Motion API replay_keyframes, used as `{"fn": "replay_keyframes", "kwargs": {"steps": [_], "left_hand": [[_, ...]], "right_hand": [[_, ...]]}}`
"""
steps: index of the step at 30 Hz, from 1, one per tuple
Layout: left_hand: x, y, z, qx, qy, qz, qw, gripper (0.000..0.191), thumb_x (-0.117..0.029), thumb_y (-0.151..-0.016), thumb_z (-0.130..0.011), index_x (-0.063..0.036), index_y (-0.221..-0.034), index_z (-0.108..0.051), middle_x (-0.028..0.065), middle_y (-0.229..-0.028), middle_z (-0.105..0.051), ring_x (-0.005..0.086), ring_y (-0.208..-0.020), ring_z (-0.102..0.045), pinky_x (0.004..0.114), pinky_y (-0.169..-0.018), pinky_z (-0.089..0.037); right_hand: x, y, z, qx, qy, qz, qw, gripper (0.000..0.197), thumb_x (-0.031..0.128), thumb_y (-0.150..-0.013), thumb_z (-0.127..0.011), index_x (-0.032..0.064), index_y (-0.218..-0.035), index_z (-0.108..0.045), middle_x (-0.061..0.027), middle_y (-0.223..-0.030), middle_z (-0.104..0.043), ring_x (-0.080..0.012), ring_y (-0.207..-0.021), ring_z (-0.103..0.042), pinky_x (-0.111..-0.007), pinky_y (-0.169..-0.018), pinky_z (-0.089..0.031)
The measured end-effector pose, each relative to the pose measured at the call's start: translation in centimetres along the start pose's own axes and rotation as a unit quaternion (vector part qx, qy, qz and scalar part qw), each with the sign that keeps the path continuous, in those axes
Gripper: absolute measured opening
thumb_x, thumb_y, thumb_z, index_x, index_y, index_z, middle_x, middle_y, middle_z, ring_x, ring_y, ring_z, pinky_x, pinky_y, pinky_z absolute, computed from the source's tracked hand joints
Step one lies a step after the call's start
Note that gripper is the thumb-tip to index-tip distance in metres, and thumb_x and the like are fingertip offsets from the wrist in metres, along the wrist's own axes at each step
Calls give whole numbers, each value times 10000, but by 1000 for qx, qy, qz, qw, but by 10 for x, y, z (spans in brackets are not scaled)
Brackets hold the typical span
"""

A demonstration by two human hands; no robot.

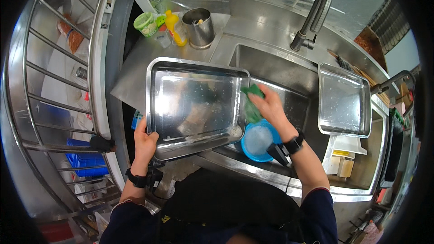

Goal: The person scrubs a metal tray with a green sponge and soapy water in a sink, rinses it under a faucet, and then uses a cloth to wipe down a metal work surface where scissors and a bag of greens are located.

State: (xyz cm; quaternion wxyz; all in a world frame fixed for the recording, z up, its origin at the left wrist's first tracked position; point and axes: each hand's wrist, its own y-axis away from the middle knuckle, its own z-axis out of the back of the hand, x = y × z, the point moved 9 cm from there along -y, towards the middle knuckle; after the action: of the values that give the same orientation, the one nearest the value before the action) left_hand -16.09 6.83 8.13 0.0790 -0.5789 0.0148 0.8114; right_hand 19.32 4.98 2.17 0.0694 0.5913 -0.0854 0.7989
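Observation:
My left hand (pixel 145 142) grips the lower left rim of a wet rectangular stainless steel tray (pixel 196 101), with the thumb over the edge. A clump of suds lies in the tray's lower right corner. At the tray's right rim, my right hand (pixel 269 105) holds a green scouring cloth or pad (pixel 254 103), slightly blurred. Below it, a blue plastic basin (pixel 247 152) of soapy water stands in the sink (pixel 295 106), partly hidden by my wrist. A second metal tray (pixel 344 101) with droplets rests over the divider and the right-hand sink.
Behind the sink rises a faucet (pixel 307 23). On the back left counter stand a yellow bottle (pixel 176 28), a metal canister (pixel 199 28) and a green-and-white tub (pixel 145 24). White containers (pixel 339 166) lie in the right sink. A metal rack (pixel 57 71) borders the left side.

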Motion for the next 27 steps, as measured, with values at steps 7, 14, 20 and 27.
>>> {"fn": "replay_keyframes", "kwargs": {"steps": [7, 14, 20, 27], "left_hand": [[-27, 3, -14, 43, -127, 19, 991, 674, 157, -635, -409, -15, -1287, -400, 48, -1049, -584, 49, -818, -500, 160, -704, -395], [-25, 10, -2, 26, -143, -4, 989, 660, 161, -643, -407, -11, -1280, -406, 39, -981, -604, 39, -741, -484, 159, -657, -394], [-2, 5, 7, -3, -53, 8, 999, 652, 156, -662, -415, 26, -1298, -358, 63, -1121, -542, 83, -949, -505, 180, -792, -383], [17, -5, 5, -22, 82, 54, 995, 656, 133, -644, -404, 10, -1288, -383, 68, -1145, -526, 132, -995, -520, 229, -855, -388]], "right_hand": [[157, -57, -74, -107, 210, 312, 921, 262, 190, -747, -620, 84, -977, -554, -120, -849, -508, -323, -745, -544, -394, -622, -468], [100, -71, -88, -107, 371, 283, 878, 216, 163, -715, -634, 112, -913, -564, -84, -810, -486, -264, -760, -551, -357, -587, -479], [16, -67, -13, -98, 352, 175, 914, 277, 153, -737, -603, 123, -1012, -591, -101, -855, -535, -296, -793, -562, -362, -636, -475], [-102, 12, 89, -91, -298, -184, 932, 272, 169, -834, -563, 32, -1068, -556, -52, -898, -622, -117, -722, -590, -249, -644, -475]]}}
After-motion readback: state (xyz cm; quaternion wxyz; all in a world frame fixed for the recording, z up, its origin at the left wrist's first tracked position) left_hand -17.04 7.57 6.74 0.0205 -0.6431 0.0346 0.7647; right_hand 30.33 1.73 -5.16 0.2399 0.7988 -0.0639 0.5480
